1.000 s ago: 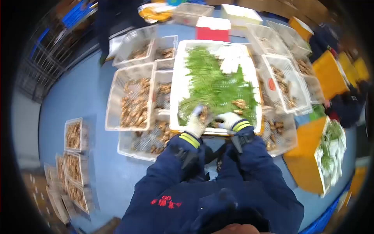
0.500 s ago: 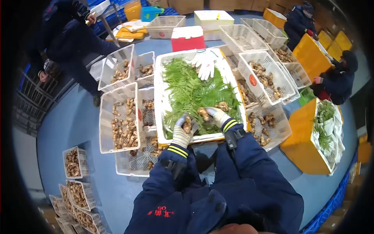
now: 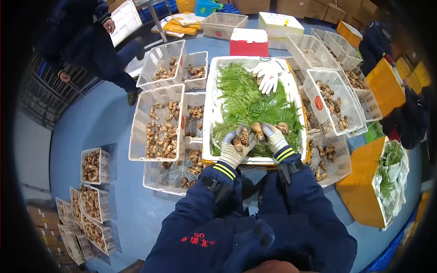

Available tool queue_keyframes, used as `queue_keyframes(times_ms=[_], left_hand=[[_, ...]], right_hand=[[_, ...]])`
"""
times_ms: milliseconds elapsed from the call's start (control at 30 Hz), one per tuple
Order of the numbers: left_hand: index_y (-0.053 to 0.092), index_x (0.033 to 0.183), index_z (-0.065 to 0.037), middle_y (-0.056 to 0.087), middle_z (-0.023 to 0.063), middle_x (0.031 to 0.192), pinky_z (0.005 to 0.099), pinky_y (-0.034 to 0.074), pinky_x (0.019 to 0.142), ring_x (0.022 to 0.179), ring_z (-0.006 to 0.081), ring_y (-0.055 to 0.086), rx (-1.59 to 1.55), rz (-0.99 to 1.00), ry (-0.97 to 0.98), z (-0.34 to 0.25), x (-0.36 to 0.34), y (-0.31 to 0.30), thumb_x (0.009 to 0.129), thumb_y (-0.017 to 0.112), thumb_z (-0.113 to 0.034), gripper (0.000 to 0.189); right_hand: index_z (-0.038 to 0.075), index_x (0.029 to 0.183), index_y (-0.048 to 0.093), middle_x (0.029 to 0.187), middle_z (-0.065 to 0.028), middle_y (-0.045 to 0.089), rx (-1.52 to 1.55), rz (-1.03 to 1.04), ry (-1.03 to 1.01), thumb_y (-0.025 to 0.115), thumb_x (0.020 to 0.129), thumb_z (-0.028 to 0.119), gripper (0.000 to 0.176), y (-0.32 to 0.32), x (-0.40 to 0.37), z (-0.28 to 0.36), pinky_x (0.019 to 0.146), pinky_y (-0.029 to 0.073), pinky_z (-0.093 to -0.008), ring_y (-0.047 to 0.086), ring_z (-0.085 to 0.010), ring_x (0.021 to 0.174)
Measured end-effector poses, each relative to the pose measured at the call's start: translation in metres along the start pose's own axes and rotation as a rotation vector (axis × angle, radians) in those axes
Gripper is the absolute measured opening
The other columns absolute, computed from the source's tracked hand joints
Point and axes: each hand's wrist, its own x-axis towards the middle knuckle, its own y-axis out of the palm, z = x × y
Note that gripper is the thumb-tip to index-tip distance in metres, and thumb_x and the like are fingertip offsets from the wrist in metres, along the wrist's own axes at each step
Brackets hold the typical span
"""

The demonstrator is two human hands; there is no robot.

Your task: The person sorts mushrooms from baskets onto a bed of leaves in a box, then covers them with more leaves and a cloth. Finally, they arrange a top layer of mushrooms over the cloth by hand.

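In front of me a white foam box [image 3: 210, 102] holds a bed of green fern leaves [image 3: 248, 98]. Over its near edge, my left hand [image 3: 234, 150], in a striped glove, is closed around brown mushrooms [image 3: 237, 143]; there seem to be two. Close beside it, my gloved right hand [image 3: 275, 139] grips a thick mushroom [image 3: 257, 131] by its side. Another mushroom [image 3: 282, 128] lies on the ferns just right of that hand. A pair of white gloves [image 3: 267, 75] rests on the leaves at the far right of the box.
White crates of mushrooms stand left [image 3: 157, 127] and right [image 3: 330, 102] of the box. More filled crates [image 3: 93, 200] sit on the blue floor. A red box [image 3: 248, 43] is behind. One person [image 3: 91, 50] stands at left; others [image 3: 407, 113] are at right beside orange-sided boxes [image 3: 359, 182].
My view has turned left, so the scene appears shifted right. My hands have come closer together, and a second mushroom now seems visible in my left hand.
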Motion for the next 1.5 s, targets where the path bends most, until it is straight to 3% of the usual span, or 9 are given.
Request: queue_keyframes(times_ms=[500,600,700,767,1033,1167,1300,1367,1500], left_hand=[[0.044,0.138,-0.014,0.043,0.0190,0.140,0.0635,0.036,0.101,0.126,0.0431,0.043,-0.053,-0.028,-0.017,0.000,-0.002,0.004,0.082,0.058,-0.027,0.059],[0.050,0.131,-0.013,0.048,0.0215,0.134,0.0612,0.040,0.099,0.120,0.0424,0.048,-0.127,-0.060,-0.025,0.000,-0.003,0.006,0.081,0.060,-0.024,0.052],[0.051,0.130,-0.013,0.050,0.0219,0.130,0.0604,0.043,0.097,0.117,0.0415,0.051,-0.070,-0.031,-0.021,-0.002,-0.002,0.000,0.081,0.062,-0.025,0.051],[0.052,0.128,-0.013,0.054,0.0207,0.127,0.0582,0.047,0.093,0.111,0.0409,0.055,-0.050,-0.047,-0.018,-0.003,-0.001,-0.005,0.083,0.063,-0.027,0.049],[0.053,0.128,-0.012,0.058,0.0177,0.119,0.0520,0.053,0.087,0.101,0.0364,0.061,-0.028,-0.034,-0.028,-0.005,0.004,-0.016,0.086,0.061,-0.034,0.048],[0.051,0.131,-0.013,0.059,0.0147,0.118,0.0497,0.055,0.083,0.098,0.0345,0.061,-0.045,-0.013,-0.049,-0.008,0.002,-0.014,0.088,0.062,-0.034,0.049],[0.049,0.133,-0.014,0.059,0.0143,0.118,0.0490,0.055,0.084,0.100,0.0338,0.062,-0.019,0.001,-0.062,-0.008,0.000,-0.008,0.089,0.061,-0.036,0.051],[0.045,0.136,-0.014,0.058,0.0146,0.121,0.0487,0.055,0.085,0.101,0.0335,0.062,0.001,0.015,-0.070,-0.008,0.002,-0.013,0.089,0.060,-0.036,0.054],[0.042,0.139,-0.015,0.057,0.0163,0.123,0.0504,0.054,0.087,0.102,0.0345,0.062,0.016,0.014,-0.082,-0.009,0.003,-0.015,0.089,0.060,-0.037,0.058]], right_hand=[[0.003,0.122,0.058,0.097,-0.0083,0.064,0.022,-0.203,-0.273,0.053,0.098,0.019,0.029,-0.040,0.014,-0.013,0.053,0.046,-0.0236,0.058,-0.0115,0.069],[0.002,0.127,0.053,0.101,-0.0071,0.061,-0.275,-0.458,-0.177,0.053,0.098,0.021,0.035,-0.052,0.010,0.006,0.061,0.053,-0.0281,0.061,-0.0143,0.081],[0.004,0.130,0.052,0.111,-0.0090,0.061,-0.444,-0.472,-0.457,0.052,0.097,0.018,0.036,-0.129,0.052,-0.042,0.065,0.057,-0.0338,0.063,-0.0194,0.097],[-0.002,0.125,0.056,0.114,-0.0114,0.062,-0.403,-0.548,-0.390,0.053,0.095,0.012,0.033,-0.106,0.035,-0.018,0.090,0.045,-0.0282,0.058,-0.0173,0.098],[0.000,0.125,0.057,0.112,-0.0116,0.063,-0.494,-0.607,-0.456,0.049,0.096,0.012,0.032,-0.133,0.042,-0.027,0.093,0.044,-0.0310,0.057,-0.0199,0.103],[0.003,0.122,0.060,0.101,-0.0095,0.065,-0.218,-0.692,-0.280,0.047,0.096,0.005,0.030,-0.131,0.028,-0.006,0.068,0.049,-0.0279,0.056,-0.0118,0.073],[0.005,0.120,0.061,0.099,-0.0150,0.068,-0.887,-0.583,-0.560,0.052,0.093,0.008,0.029,-0.132,0.030,-0.017,0.079,0.051,-0.0337,0.065,-0.0252,0.082],[0.008,0.119,0.061,0.105,-0.0214,0.066,-1.103,-0.531,-0.377,0.059,0.086,0.015,0.034,-0.096,0.008,0.010,0.089,0.049,-0.0393,0.063,-0.0365,0.098],[0.003,0.124,0.057,0.117,-0.0188,0.063,-1.360,-0.402,-0.168,0.069,0.078,0.019,0.051,-0.092,0.019,-0.005,0.098,0.045,-0.0364,0.060,-0.0329,0.110]])
